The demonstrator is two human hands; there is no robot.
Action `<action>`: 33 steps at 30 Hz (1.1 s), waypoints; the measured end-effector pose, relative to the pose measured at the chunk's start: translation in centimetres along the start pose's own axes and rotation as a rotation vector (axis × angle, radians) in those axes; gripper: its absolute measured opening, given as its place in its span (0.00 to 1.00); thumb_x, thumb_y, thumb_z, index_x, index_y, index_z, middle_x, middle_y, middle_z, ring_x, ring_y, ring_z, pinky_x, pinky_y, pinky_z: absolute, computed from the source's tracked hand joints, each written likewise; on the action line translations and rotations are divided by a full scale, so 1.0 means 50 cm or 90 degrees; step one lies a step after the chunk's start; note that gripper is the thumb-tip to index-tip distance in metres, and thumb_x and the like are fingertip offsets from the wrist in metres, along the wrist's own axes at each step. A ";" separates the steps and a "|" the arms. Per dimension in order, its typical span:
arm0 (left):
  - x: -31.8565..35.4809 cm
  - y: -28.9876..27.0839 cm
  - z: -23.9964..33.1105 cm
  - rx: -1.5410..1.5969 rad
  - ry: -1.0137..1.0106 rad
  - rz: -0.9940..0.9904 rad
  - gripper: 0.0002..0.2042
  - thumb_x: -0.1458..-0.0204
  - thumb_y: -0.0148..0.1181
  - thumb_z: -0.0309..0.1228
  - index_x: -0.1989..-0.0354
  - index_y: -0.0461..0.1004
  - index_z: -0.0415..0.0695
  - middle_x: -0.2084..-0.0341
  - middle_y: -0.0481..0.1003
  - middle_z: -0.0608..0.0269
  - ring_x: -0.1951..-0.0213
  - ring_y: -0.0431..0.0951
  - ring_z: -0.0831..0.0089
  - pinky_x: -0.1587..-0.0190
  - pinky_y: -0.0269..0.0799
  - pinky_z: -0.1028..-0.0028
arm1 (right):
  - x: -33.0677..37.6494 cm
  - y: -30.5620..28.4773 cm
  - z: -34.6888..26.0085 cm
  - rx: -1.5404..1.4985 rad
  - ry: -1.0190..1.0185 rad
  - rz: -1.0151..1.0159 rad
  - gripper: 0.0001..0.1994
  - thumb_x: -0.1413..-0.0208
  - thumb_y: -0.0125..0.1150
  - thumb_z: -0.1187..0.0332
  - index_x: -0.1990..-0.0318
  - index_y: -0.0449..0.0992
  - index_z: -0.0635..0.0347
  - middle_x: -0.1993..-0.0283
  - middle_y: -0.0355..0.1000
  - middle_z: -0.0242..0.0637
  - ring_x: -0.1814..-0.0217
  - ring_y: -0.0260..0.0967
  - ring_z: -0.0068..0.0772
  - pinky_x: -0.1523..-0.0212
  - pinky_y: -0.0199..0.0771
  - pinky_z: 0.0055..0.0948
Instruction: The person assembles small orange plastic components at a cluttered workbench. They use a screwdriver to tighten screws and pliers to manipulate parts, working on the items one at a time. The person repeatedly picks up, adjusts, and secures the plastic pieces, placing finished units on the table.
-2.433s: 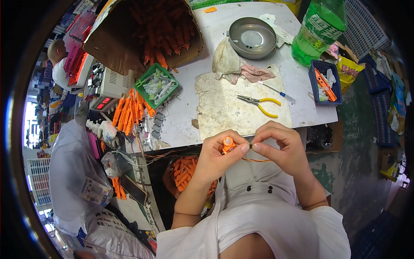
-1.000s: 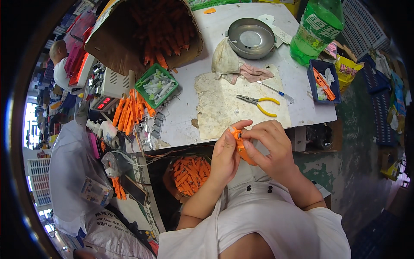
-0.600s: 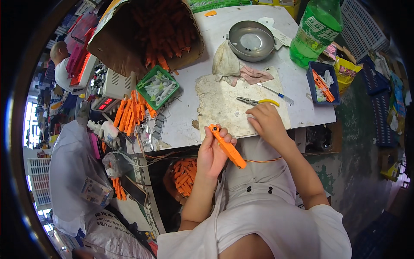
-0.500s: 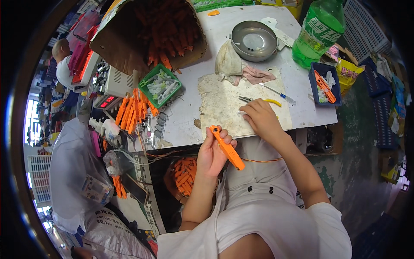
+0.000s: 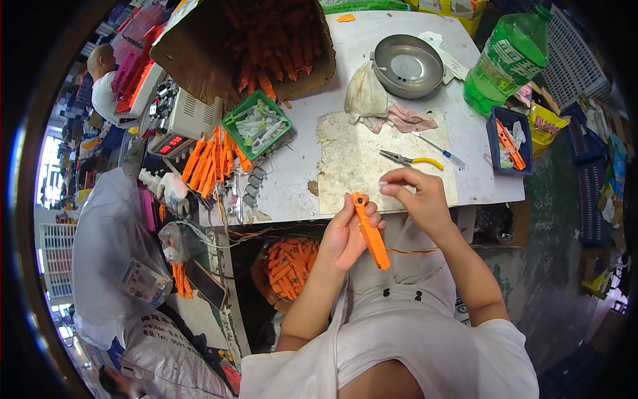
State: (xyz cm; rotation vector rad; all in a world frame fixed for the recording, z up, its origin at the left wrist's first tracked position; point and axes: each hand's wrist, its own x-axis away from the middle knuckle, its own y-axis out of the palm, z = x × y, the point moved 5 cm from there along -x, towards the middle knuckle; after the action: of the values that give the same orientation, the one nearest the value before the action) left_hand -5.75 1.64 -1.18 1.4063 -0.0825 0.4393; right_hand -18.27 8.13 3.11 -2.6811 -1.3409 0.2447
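My left hand [image 5: 342, 241] is wrapped round a long orange plastic housing [image 5: 375, 241], which has a round dark hole at its upper end and slants down toward my lap. Beside that upper end, my right hand [image 5: 425, 203] is closed in a pinch. Whatever its fingertips hold is too small to make out. Yellow-handled pliers [image 5: 425, 161] lie on the worn mat [image 5: 342, 156] beyond my right hand. Farther right lies a thin screwdriver-like tool [image 5: 442, 151] with a blue part on its handle.
A cardboard box [image 5: 189, 60] of orange parts and a green basket [image 5: 279, 136] of small pale pieces stand left. Orange housings [image 5: 206, 166] lie beside a boxy device [image 5: 193, 116]. A metal bowl [image 5: 435, 70], rags [image 5: 365, 96], a green bottle [image 5: 508, 60] and a blue bin [image 5: 498, 166] stand beyond.
My right hand has drawn back from the mat by the pliers toward the orange housing's upper end, uncovering the pliers. My left hand keeps its hold. The whole view has shifted slightly.
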 end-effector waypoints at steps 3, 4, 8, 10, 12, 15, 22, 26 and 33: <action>-0.002 0.010 -0.011 -0.036 -0.015 0.017 0.16 0.38 0.36 0.45 0.58 0.65 0.46 0.72 0.64 0.66 0.70 0.65 0.74 0.59 0.61 0.70 | 0.008 0.022 -0.020 -0.129 -0.034 -0.017 0.05 0.55 0.63 0.76 0.69 0.79 0.65 0.67 0.72 0.35 0.67 0.69 0.21 0.67 0.71 0.23; -0.003 0.014 -0.014 -0.045 -0.019 0.027 0.16 0.38 0.36 0.45 0.58 0.65 0.47 0.72 0.64 0.67 0.70 0.65 0.74 0.58 0.61 0.69 | 0.009 0.022 -0.010 -0.143 -0.004 -0.010 0.05 0.55 0.64 0.76 0.68 0.79 0.65 0.67 0.71 0.35 0.67 0.69 0.21 0.67 0.71 0.22; -0.008 0.010 -0.021 -0.064 -0.029 -0.017 0.16 0.38 0.36 0.46 0.56 0.64 0.48 0.70 0.65 0.69 0.69 0.67 0.74 0.57 0.62 0.68 | 0.015 0.031 0.002 -0.192 0.087 -0.005 0.06 0.55 0.64 0.76 0.67 0.80 0.65 0.66 0.68 0.34 0.69 0.67 0.20 0.70 0.71 0.17; -0.007 0.018 -0.022 -0.057 -0.030 -0.021 0.16 0.38 0.36 0.46 0.56 0.64 0.48 0.69 0.65 0.69 0.69 0.67 0.74 0.58 0.63 0.68 | 0.017 0.029 0.007 -0.175 0.067 0.001 0.06 0.54 0.64 0.76 0.67 0.80 0.65 0.66 0.67 0.34 0.70 0.67 0.19 0.73 0.71 0.16; -0.007 0.024 -0.022 -0.053 -0.030 -0.023 0.17 0.38 0.36 0.46 0.55 0.64 0.47 0.68 0.65 0.69 0.69 0.67 0.74 0.58 0.63 0.68 | 0.016 0.031 0.011 -0.121 -0.006 0.013 0.06 0.54 0.64 0.76 0.67 0.80 0.65 0.66 0.67 0.33 0.72 0.66 0.18 0.76 0.72 0.14; -0.008 0.027 -0.025 -0.053 -0.031 -0.027 0.18 0.38 0.36 0.46 0.55 0.63 0.45 0.67 0.65 0.70 0.69 0.68 0.75 0.58 0.64 0.69 | 0.022 0.031 0.007 -0.172 0.064 0.011 0.06 0.54 0.64 0.76 0.67 0.79 0.65 0.65 0.65 0.33 0.75 0.67 0.16 0.80 0.72 0.13; -0.007 0.029 -0.027 -0.058 -0.035 -0.027 0.17 0.38 0.36 0.46 0.57 0.63 0.45 0.69 0.66 0.69 0.69 0.67 0.75 0.58 0.65 0.69 | 0.030 0.027 -0.007 -0.168 0.070 0.011 0.06 0.54 0.64 0.77 0.66 0.79 0.64 0.64 0.64 0.32 0.78 0.67 0.15 0.81 0.71 0.11; -0.006 0.030 -0.028 -0.065 -0.033 -0.028 0.17 0.38 0.35 0.46 0.59 0.63 0.46 0.70 0.66 0.68 0.69 0.67 0.75 0.58 0.65 0.70 | 0.031 0.019 -0.023 -0.015 -0.046 0.030 0.07 0.56 0.64 0.77 0.67 0.80 0.62 0.66 0.66 0.32 0.68 0.66 0.18 0.74 0.70 0.16; -0.006 0.017 -0.031 -0.060 -0.047 -0.042 0.17 0.37 0.34 0.45 0.59 0.64 0.44 0.70 0.66 0.66 0.69 0.68 0.74 0.59 0.64 0.69 | 0.029 0.023 -0.020 0.093 -0.181 0.005 0.07 0.59 0.63 0.77 0.69 0.77 0.60 0.69 0.69 0.35 0.60 0.63 0.34 0.60 0.65 0.28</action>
State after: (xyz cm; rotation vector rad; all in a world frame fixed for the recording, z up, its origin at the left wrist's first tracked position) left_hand -6.63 3.15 -0.77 1.3285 -0.1151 0.3245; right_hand -16.31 8.54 3.75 -2.6022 -1.3230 0.7201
